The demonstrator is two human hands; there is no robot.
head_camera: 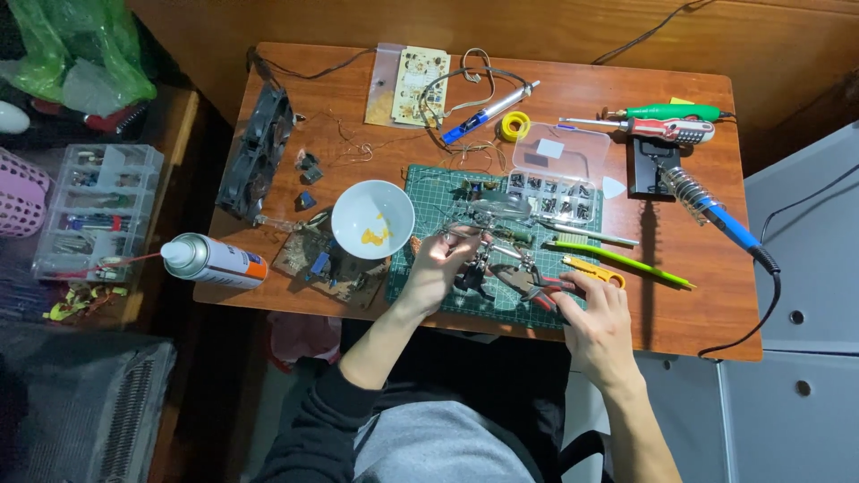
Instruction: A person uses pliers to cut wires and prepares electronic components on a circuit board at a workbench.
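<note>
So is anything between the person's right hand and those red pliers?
Nothing visible. The right hand already rests on the red-handled pliers on the green cutting mat. The yellow-handled tool lies just beyond the fingers, not between them.

The left hand (438, 268) reached forward, fingers curled together, over the green cutting mat (420, 268). The right hand (598, 324) lay at the mat's right corner, fingers bent.

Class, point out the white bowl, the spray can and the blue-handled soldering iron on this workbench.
white bowl (362, 207), head view, on its inner wall.
spray can (215, 260), head view, on its body.
blue-handled soldering iron (727, 224), head view, on its handle.
</note>
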